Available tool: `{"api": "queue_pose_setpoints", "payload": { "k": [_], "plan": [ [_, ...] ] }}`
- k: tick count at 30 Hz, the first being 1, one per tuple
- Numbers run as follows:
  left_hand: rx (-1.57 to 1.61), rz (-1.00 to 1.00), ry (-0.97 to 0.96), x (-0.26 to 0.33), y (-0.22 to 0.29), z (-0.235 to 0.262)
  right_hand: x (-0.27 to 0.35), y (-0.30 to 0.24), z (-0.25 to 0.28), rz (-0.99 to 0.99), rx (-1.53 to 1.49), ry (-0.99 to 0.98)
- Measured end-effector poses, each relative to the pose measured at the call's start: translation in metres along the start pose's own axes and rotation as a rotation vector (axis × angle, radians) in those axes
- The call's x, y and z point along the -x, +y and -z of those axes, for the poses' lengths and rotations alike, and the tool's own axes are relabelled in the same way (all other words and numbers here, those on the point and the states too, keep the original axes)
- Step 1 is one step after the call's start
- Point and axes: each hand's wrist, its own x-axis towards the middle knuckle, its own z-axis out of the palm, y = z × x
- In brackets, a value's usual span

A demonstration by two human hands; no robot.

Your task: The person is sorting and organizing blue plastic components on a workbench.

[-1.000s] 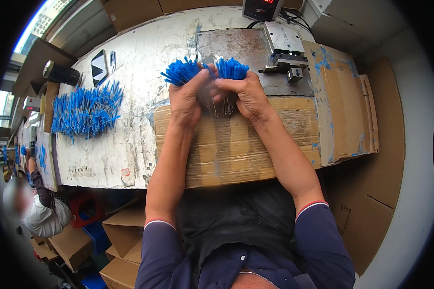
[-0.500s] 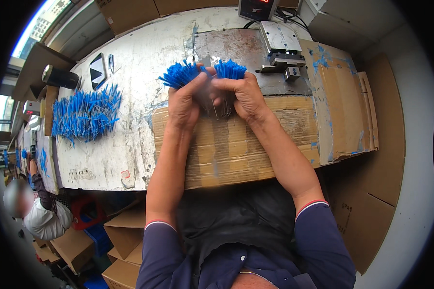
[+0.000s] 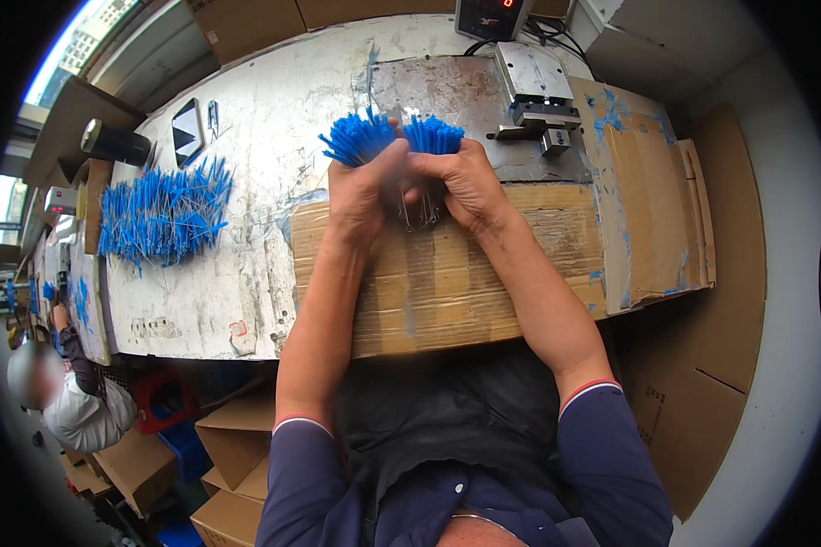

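My left hand [image 3: 363,190] is closed round a bundle of blue-bristled wire brushes [image 3: 357,139], their blue ends fanning out past the fingers. Closed on a second, tighter bundle of the same brushes [image 3: 435,136] is my right hand [image 3: 470,185]. The two hands almost meet, thumbs facing each other, above the near edge of a metal plate [image 3: 429,87]. Thin wire ends [image 3: 420,214] hang down between the palms; part of that area is blurred. A large pile of similar brushes [image 3: 166,214] lies on the worn white table to the left.
Flattened cardboard [image 3: 483,292] covers the table's front. A metal fixture [image 3: 535,87] stands at the right, with a box-shaped digital display [image 3: 489,18] behind it. A phone [image 3: 187,132] and a dark cylinder [image 3: 115,144] lie at the left. Another person [image 3: 87,401] works at far left.
My left hand has moved slightly right, bringing its bundle closer to the right one. My right hand stays nearly in place.
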Motion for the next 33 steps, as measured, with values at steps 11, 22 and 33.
{"api": "queue_pose_setpoints", "payload": {
  "k": [11, 22, 33],
  "plan": [
    [0.030, 0.033, 0.028, -0.002, 0.003, 0.008, -0.001, 0.003, -0.001, -0.056, 0.047, -0.064],
    [0.165, 0.021, 0.004, -0.003, 0.005, 0.005, 0.000, 0.003, -0.002, 0.028, -0.078, -0.009],
    [-0.039, -0.009, 0.042, -0.001, -0.002, -0.001, 0.000, 0.004, 0.001, 0.045, 0.092, 0.014]
  ]
}}
